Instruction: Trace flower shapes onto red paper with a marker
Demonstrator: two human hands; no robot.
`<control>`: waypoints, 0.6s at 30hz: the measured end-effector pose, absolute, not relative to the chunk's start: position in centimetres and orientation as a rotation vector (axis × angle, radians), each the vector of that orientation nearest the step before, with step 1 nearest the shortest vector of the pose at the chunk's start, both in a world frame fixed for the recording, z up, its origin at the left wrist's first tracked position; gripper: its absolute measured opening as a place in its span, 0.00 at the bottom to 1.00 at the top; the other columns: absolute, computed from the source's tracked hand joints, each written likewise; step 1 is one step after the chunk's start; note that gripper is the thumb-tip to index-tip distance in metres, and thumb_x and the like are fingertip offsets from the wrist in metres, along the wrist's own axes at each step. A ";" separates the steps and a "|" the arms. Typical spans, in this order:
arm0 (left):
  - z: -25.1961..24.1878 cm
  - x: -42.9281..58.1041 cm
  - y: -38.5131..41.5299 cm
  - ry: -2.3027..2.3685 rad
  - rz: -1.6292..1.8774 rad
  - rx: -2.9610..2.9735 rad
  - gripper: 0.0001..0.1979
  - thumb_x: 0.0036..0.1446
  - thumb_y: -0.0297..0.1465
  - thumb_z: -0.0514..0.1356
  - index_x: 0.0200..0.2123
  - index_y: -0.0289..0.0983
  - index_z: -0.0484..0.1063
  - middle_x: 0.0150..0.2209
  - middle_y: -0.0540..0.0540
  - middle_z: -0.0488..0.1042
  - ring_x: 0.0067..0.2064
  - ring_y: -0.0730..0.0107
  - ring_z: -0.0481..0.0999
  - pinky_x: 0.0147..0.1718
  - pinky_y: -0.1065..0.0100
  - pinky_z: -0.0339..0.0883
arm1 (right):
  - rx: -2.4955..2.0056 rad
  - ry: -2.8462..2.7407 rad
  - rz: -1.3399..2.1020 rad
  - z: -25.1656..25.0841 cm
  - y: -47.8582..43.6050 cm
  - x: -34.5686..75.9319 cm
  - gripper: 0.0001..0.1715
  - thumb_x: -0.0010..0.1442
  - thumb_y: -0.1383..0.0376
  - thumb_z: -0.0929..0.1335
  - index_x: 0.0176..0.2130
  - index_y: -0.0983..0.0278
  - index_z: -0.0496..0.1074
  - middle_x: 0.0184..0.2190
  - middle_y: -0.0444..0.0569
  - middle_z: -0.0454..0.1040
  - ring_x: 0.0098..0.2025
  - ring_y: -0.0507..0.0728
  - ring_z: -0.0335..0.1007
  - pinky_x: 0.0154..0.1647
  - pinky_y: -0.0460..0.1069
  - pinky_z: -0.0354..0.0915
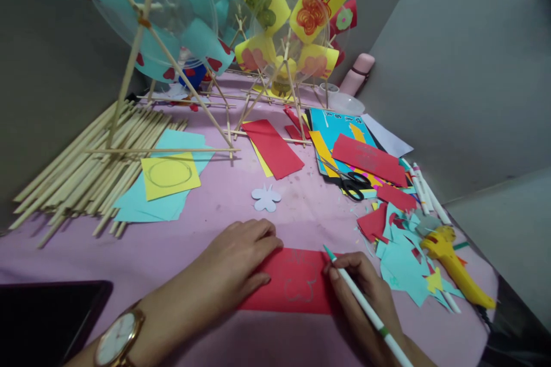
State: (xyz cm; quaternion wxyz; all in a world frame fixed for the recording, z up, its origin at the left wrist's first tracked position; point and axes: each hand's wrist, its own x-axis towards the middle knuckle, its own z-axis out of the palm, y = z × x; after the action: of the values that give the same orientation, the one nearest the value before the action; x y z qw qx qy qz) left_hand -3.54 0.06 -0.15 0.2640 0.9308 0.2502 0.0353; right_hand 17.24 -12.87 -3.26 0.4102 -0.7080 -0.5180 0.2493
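Note:
My left hand (235,261) lies flat with fingers stretched out on the left end of a red paper strip (295,281), pressing it to the pink table (206,223). Faint pencil outlines show on the strip. My right hand (365,292) is closed around a white pen with a green tip (365,307), its tip touching the strip's right edge. A gold wristwatch (118,338) sits on my left wrist. A white flower cutout (266,198) lies just beyond my left hand.
Wooden sticks (86,166) are piled at left beside cyan and yellow sheets (170,175). Two stick-and-paper wheel models (172,17) stand at the back. Scissors (350,180), coloured sheets, markers, paper scraps (400,252) and a yellow glue gun (451,264) lie at right. A dark tablet (47,315) sits at lower left.

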 end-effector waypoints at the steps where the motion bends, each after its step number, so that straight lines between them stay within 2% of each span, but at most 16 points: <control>1: -0.1 -3.5 0.0 0.694 0.074 2.534 0.17 0.53 0.25 0.62 0.46 0.40 0.67 0.47 0.46 0.67 0.47 0.58 0.66 0.45 0.59 0.59 | -1.773 -1.334 0.606 -3.3 -12.8 17.5 0.05 0.62 0.61 0.64 0.35 0.60 0.67 0.25 0.44 0.73 0.23 0.53 0.68 0.24 0.45 0.63; 5: 0.0 -3.9 -0.8 0.810 0.011 2.576 0.13 0.54 0.29 0.62 0.44 0.40 0.68 0.43 0.45 0.69 0.42 0.56 0.67 0.41 0.56 0.61 | -1.750 -1.419 0.496 -3.8 -12.7 18.2 0.03 0.62 0.63 0.64 0.38 0.60 0.67 0.31 0.47 0.77 0.32 0.56 0.75 0.30 0.45 0.69; 9: 0.2 -4.3 -1.6 0.902 0.013 2.569 0.09 0.58 0.30 0.58 0.43 0.41 0.68 0.42 0.45 0.70 0.42 0.56 0.68 0.43 0.56 0.61 | -1.734 -1.463 0.435 -4.4 -12.5 18.3 0.03 0.62 0.64 0.64 0.38 0.60 0.68 0.33 0.48 0.77 0.33 0.56 0.75 0.33 0.47 0.69; 13: 0.4 -4.2 -1.6 0.907 -0.080 2.583 0.10 0.56 0.32 0.60 0.42 0.39 0.68 0.42 0.43 0.70 0.42 0.55 0.69 0.43 0.56 0.63 | -1.737 -1.435 0.473 -4.4 -12.3 18.2 0.04 0.62 0.63 0.65 0.38 0.61 0.68 0.32 0.49 0.76 0.34 0.57 0.75 0.34 0.48 0.68; 16: 0.7 -3.9 -1.5 0.890 -0.123 2.587 0.12 0.55 0.32 0.61 0.43 0.39 0.67 0.43 0.43 0.70 0.42 0.54 0.70 0.41 0.56 0.64 | -1.713 -1.309 0.603 -3.7 -12.6 17.4 0.06 0.62 0.61 0.65 0.38 0.61 0.68 0.32 0.49 0.76 0.33 0.56 0.73 0.31 0.47 0.67; 18: 1.1 -3.7 -1.4 0.895 -0.180 2.559 0.13 0.54 0.32 0.62 0.43 0.39 0.67 0.43 0.42 0.71 0.42 0.55 0.70 0.41 0.56 0.64 | -1.671 -1.184 0.726 -3.2 -13.0 16.7 0.08 0.63 0.58 0.65 0.36 0.61 0.67 0.29 0.47 0.75 0.28 0.55 0.70 0.26 0.46 0.63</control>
State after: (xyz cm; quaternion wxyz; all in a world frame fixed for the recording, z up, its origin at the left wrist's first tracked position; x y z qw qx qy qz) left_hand -3.70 -1.42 1.07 0.2106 0.9207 0.3220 -0.0647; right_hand 16.65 -13.02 -3.18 0.4658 -0.6804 -0.4822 0.2958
